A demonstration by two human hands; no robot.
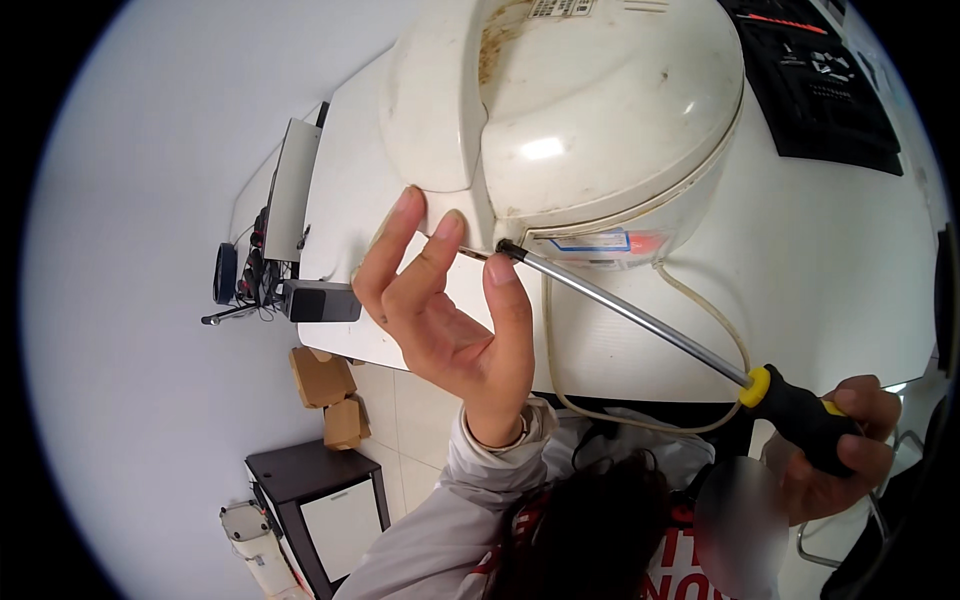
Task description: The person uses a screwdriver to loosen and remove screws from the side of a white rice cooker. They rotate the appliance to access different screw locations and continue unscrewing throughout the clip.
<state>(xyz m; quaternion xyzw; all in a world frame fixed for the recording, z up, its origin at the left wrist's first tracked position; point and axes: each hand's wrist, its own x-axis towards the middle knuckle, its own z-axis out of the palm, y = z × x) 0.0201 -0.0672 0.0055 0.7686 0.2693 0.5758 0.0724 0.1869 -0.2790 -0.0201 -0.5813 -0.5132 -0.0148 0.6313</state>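
Screwdriver, straight metal shaft, glossy domed appliance

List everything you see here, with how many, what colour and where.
Lidded cooker: one, off-white with brown stains, top centre
Screwdriver: one, black-and-yellow handle, silver shaft, tip at the cooker's edge
Cord: one, cream, looping below the cooker
Table: one, white, under the cooker
Flat packages: count unclear, black, upper right
Box-shaped device: one, grey, by the table's left edge
Cardboard boxes: at least two, brown, floor, left
Cabinet: one, dark brown and white, lower left
Jacket: one, pale grey, lower centre
Left hand: one, bare, touching the cooker
Right hand: one, bare, gripping the screwdriver's handle
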